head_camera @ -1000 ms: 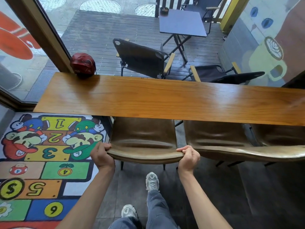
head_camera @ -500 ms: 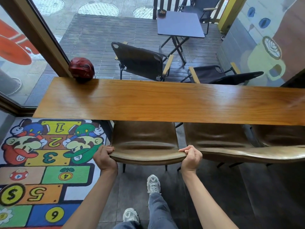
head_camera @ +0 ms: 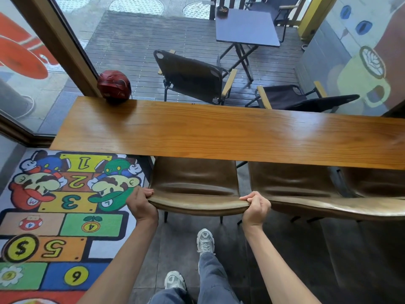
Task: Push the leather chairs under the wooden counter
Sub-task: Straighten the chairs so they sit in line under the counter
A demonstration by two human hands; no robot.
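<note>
A long wooden counter (head_camera: 219,132) runs across the view in front of a window. Three brown leather chairs stand side by side with their seats partly beneath it. The left chair (head_camera: 195,181) has my left hand (head_camera: 140,204) closed on the left end of its backrest top and my right hand (head_camera: 256,208) closed on the right end. The middle chair (head_camera: 291,185) sits right beside it, and the right chair (head_camera: 377,183) is cut off by the frame edge. The chairs' legs are mostly hidden.
A red helmet (head_camera: 114,86) rests on the counter's far left corner. A colourful hopscotch rug (head_camera: 57,216) covers the floor on the left. My feet in pale sneakers (head_camera: 205,240) stand on dark tiles behind the chair. Beyond the glass are black folding chairs (head_camera: 192,77) and a small table (head_camera: 246,27).
The left chair has slid slightly forward under the counter, with both hands keeping their grip on the backrest. My view has shifted forward a little.
</note>
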